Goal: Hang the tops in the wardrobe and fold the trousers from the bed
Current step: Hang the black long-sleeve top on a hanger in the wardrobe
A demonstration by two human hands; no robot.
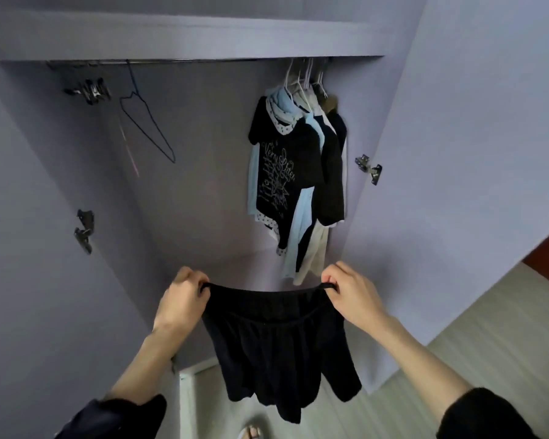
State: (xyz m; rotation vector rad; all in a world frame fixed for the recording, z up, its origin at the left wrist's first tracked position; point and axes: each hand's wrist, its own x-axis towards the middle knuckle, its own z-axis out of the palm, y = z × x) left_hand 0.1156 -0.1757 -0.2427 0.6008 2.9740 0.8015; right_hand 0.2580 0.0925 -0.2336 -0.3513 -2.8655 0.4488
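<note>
A: What room am I looking into?

B: I see an open wardrobe (203, 172) with lilac walls, its rail (159, 62) running under the top shelf. Pale wood floor (488, 350) lies to the right, past the open right door (457, 153).

A: And on the rail?

B: A bare wire hanger (146, 122) and some clips (89, 90) at the left; a bunch of hung tops (298, 172) crowded at the right end, a black printed one in front. Between hanger and tops the rail is bare, so there's free room mid-wardrobe.

A: Your hands?

B: Both are clenched on the black trousers (276, 343). My left hand (181, 299) pinches one end of the waistband, my right hand (349, 296) the other, stretching it level in front of the wardrobe opening. The legs hang free below, well under the tops and touching nothing I can see.

A: Edges nearby?

B: Door hinges (369, 168) right, another pair on the left wall, both apart from the cloth.
</note>
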